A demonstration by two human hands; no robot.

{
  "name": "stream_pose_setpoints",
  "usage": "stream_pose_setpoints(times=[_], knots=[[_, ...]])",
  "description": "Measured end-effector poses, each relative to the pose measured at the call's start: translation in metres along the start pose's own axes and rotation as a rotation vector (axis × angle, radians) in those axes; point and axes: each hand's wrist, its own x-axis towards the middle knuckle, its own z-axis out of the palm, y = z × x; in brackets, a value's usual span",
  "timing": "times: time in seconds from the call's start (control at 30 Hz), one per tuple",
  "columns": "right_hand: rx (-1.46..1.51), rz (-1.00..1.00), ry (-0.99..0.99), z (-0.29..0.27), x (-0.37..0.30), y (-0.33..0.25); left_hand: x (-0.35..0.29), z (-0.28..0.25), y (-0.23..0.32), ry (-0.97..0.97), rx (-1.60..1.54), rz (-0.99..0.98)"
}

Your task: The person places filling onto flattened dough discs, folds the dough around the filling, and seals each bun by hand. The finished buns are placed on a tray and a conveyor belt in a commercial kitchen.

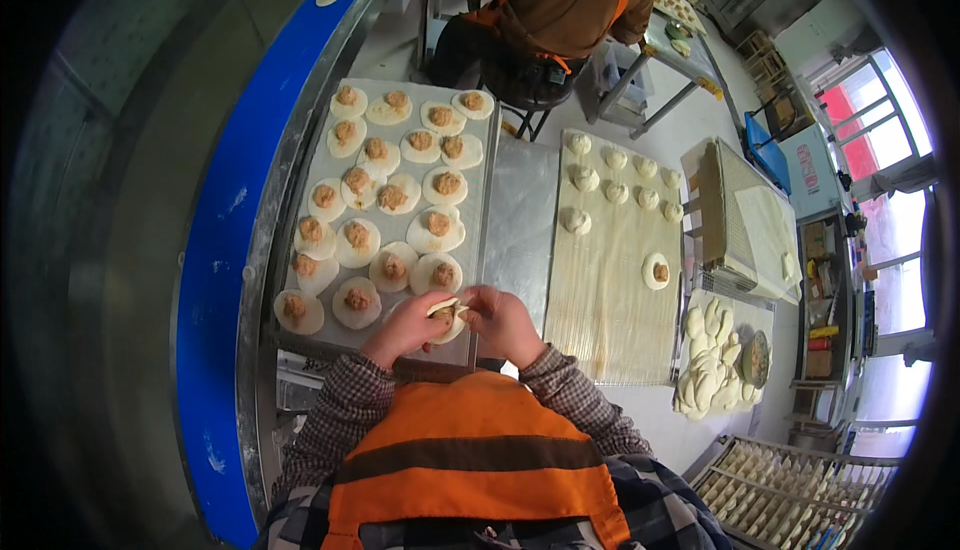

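Note:
Between my hands, over the near right corner of the metal tray, is a round dough wrapper with brown filling at its middle. My left hand is curled around its left side. The fingers of my right hand pinch its upper right edge, where the dough is lifted. Part of the wrapper is hidden by my fingers. Several flat dough rounds, each topped with a lump of filling, lie in rows on the tray. To the right, a second tray carries several closed buns and one filled open round.
A blue conveyor belt runs along my left. Past the trays a person in brown with orange straps sits on a stool. At right are a pile of dough pieces, a bowl and a rack of trays.

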Motion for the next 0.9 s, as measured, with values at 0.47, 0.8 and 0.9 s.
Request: stream_pose_setpoints(times=[0.47,0.8,0.9], knots=[[-0.25,-0.194,0.094,0.011,-0.006,0.009,0.012,0.003,-0.028,0.111,0.076,0.186],[0.355,0.158,-0.006,0.008,-0.011,0.006,0.001,0.005,-0.007,0.056,-0.283,-0.075],[0.408,0.147,0.022,0.009,-0.013,0.005,-0.001,0.012,-0.007,0.027,-0.413,0.022]])
